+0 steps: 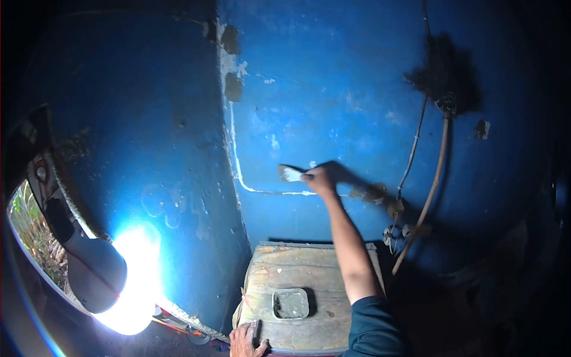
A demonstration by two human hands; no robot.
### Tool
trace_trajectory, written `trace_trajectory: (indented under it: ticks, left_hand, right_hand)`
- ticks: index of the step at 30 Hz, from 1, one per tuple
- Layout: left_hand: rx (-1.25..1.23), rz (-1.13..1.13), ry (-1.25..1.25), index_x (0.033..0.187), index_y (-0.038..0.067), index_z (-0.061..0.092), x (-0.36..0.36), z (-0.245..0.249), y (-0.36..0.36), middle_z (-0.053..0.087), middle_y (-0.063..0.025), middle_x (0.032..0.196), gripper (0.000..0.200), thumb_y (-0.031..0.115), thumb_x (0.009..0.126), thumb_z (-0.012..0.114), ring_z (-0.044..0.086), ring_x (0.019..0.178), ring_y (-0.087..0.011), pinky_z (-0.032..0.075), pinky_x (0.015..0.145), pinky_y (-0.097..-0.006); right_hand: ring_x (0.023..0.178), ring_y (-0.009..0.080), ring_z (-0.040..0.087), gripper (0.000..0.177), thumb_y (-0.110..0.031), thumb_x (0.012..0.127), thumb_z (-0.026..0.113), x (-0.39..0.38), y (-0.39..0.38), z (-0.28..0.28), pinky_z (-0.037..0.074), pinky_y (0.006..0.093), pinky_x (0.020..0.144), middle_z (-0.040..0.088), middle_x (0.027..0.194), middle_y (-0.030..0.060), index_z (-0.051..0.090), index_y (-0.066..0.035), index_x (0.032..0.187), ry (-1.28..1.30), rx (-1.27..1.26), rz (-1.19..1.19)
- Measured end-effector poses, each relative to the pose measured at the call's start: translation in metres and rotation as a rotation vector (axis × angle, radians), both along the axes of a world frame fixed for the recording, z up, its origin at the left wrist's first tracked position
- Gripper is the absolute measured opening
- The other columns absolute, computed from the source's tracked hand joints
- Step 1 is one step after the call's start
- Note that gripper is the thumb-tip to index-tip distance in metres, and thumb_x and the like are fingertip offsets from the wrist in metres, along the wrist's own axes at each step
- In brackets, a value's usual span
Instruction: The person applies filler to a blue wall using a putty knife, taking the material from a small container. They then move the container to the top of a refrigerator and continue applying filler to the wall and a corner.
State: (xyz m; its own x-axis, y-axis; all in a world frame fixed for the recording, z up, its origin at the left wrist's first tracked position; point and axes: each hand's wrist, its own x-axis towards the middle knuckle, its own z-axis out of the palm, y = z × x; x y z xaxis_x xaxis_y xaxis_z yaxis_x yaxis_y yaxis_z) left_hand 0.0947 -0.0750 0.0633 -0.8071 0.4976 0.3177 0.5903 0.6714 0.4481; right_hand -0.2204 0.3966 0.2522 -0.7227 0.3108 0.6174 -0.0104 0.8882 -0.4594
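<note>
My right hand [319, 179] is closed on a scraper with a pale, wide blade [291, 173], held close to the blue wall [309, 119]. Just below the blade, a thin white line [273, 192] runs down the wall, bends and continues to the right. My left hand [242, 341] lies at the lower left corner of a worn padded surface [297, 265], its fingers around a small greyish block-like thing [256, 333]. On that surface sits a square tray [291, 304] holding grey paste.
A bright lamp [134, 285] glows at the lower left, beside an opening with plants [35, 238]. A long curved stick [429, 199] with a dark bushy head leans on the right wall, next to a hanging cable [415, 143]. Dark patches mark the wall corner.
</note>
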Motion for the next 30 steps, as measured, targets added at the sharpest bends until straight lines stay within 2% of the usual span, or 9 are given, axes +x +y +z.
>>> trace_trajectory:
  ticks: [1, 4, 6, 8, 10, 16, 20, 26, 30]
  left_hand:
    - [-0.003, 0.01, -0.009, 0.148, 0.01, 0.049, 0.0, -0.006, -0.001, 0.054, -0.0195, 0.135, 0.067, 0.039, 0.09, 0.065, 0.047, 0.129, -0.0368, 0.034, 0.108, -0.0515]
    - [0.032, 0.02, -0.05, 0.15, 0.011, 0.048, 0.002, -0.005, -0.006, 0.054, -0.0181, 0.137, 0.068, 0.042, 0.091, 0.063, 0.047, 0.13, -0.0357, 0.033, 0.11, -0.0512]
    - [0.056, 0.019, -0.067, 0.15, 0.011, 0.048, 0.001, -0.006, -0.008, 0.055, -0.0179, 0.137, 0.069, 0.041, 0.09, 0.064, 0.046, 0.13, -0.0356, 0.032, 0.111, -0.0507]
    - [0.068, 0.02, -0.051, 0.149, 0.011, 0.048, 0.0, -0.003, -0.006, 0.055, -0.0178, 0.136, 0.068, 0.039, 0.09, 0.065, 0.046, 0.131, -0.0358, 0.032, 0.111, -0.0505]
    - [0.052, 0.013, -0.066, 0.148, 0.011, 0.049, 0.002, 0.004, -0.006, 0.055, -0.0179, 0.136, 0.067, 0.038, 0.089, 0.066, 0.046, 0.131, -0.0359, 0.032, 0.111, -0.0506]
    - [0.08, 0.016, -0.067, 0.147, 0.01, 0.05, 0.002, 0.014, -0.005, 0.054, -0.0182, 0.136, 0.068, 0.037, 0.088, 0.067, 0.046, 0.131, -0.036, 0.033, 0.111, -0.0507]
    - [0.068, 0.015, -0.052, 0.147, 0.009, 0.05, 0.002, 0.011, -0.005, 0.054, -0.0186, 0.136, 0.07, 0.038, 0.087, 0.068, 0.047, 0.131, -0.0357, 0.033, 0.111, -0.0505]
    - [0.056, 0.01, -0.038, 0.147, 0.009, 0.05, 0.001, 0.008, -0.005, 0.056, -0.0186, 0.133, 0.066, 0.036, 0.089, 0.066, 0.048, 0.129, -0.0352, 0.034, 0.11, -0.0494]
    - [0.074, 0.029, -0.066, 0.147, 0.009, 0.05, 0.002, 0.006, -0.006, 0.055, -0.0185, 0.134, 0.067, 0.037, 0.088, 0.067, 0.047, 0.13, -0.0357, 0.034, 0.11, -0.0497]
  right_hand:
    - [0.08, 0.0361, 0.071, 0.029, -0.042, 0.081, 0.079, -0.006, -0.037, 0.003, 0.055, 0.0411, 0.076, 0.074, 0.084, 0.0137, 0.079, -0.014, 0.091, 0.14, 0.21, -0.091]
    - [0.091, 0.0382, 0.071, 0.03, -0.043, 0.084, 0.074, -0.051, -0.046, 0.009, 0.054, 0.0489, 0.083, 0.074, 0.092, 0.014, 0.079, -0.015, 0.095, -0.148, -0.059, 0.044]
    - [0.07, 0.0302, 0.072, 0.031, -0.039, 0.088, 0.074, -0.04, -0.023, 0.032, 0.055, 0.0427, 0.065, 0.073, 0.078, 0.015, 0.077, -0.009, 0.095, 0.061, -0.203, 0.218]
    - [0.05, 0.0184, 0.064, 0.032, -0.036, 0.089, 0.075, 0.005, -0.019, 0.1, 0.05, 0.0339, 0.049, 0.068, 0.064, 0.0118, 0.075, -0.005, 0.097, 0.074, -0.471, 0.175]
    - [0.041, 0.0122, 0.057, 0.031, -0.036, 0.089, 0.076, 0.027, -0.003, 0.147, 0.043, 0.029, 0.041, 0.064, 0.057, 0.008, 0.075, -0.006, 0.097, 0.321, -0.534, 0.215]
    - [0.045, 0.013, 0.061, 0.033, -0.037, 0.09, 0.074, 0.037, -0.017, 0.241, 0.046, 0.0297, 0.042, 0.067, 0.061, 0.0074, 0.076, -0.006, 0.101, 0.211, -0.358, 0.061]
    - [0.05, 0.0145, 0.065, 0.032, -0.038, 0.09, 0.074, -0.007, -0.027, 0.238, 0.048, 0.0304, 0.043, 0.067, 0.061, 0.0063, 0.076, -0.008, 0.1, 0.283, -0.494, 0.171]
    - [0.051, 0.017, 0.067, 0.036, -0.04, 0.091, 0.072, 0.005, -0.029, 0.239, 0.053, 0.0319, 0.053, 0.069, 0.063, 0.0105, 0.075, -0.006, 0.103, 0.323, -0.334, 0.131]
    - [0.044, 0.0154, 0.061, 0.036, -0.041, 0.092, 0.072, 0.053, 0.022, 0.243, 0.042, 0.0295, 0.038, 0.068, 0.062, 0.0071, 0.076, -0.008, 0.105, 0.278, -0.404, 0.096]
